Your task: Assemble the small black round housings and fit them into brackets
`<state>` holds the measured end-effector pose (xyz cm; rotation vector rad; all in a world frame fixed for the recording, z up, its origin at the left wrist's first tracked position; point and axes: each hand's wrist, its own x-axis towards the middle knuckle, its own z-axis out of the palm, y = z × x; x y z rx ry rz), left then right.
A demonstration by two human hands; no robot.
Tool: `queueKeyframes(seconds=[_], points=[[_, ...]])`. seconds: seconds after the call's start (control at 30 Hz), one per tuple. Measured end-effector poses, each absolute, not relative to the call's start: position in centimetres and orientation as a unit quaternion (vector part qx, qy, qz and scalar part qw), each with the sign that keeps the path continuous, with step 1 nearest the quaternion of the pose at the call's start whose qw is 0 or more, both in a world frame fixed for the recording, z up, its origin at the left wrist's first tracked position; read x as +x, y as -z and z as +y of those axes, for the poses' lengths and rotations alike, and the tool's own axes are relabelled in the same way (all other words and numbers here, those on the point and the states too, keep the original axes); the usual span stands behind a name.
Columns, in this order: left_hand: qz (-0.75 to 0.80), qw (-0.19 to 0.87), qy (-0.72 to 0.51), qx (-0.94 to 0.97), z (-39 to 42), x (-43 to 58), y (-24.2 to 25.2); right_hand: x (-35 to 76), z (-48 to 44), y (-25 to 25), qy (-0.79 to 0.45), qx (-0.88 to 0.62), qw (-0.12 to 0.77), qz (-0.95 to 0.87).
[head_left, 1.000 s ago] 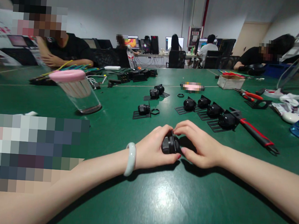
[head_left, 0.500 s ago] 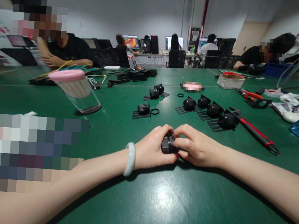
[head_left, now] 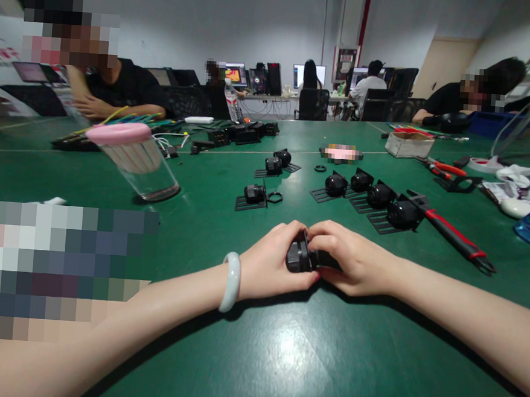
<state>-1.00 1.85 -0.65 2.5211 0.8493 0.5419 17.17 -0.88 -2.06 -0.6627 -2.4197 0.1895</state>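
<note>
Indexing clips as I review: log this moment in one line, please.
left hand: grips black fitting | right hand: at fitting's right side, grip unclear | nearby: red-handled wrench | surface: green table

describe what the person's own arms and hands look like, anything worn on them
Both hands are ungloved, and no sleeve shows on either forearm. The left hand has a smooth, thick, pale greenish-white bangle at its wrist, and its thumbnail looks red. The right hand has nothing visible at its wrist. No rings can be made out.
</note>
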Motion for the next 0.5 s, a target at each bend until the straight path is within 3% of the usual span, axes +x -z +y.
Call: queueKeyframes(seconds=[0.5], points=[[0.3,0.203,-0.192,0.912,1.81,-0.97,0.46,17.25,-1.21,1.66,-0.093,-0.293,0.271,-0.912]])
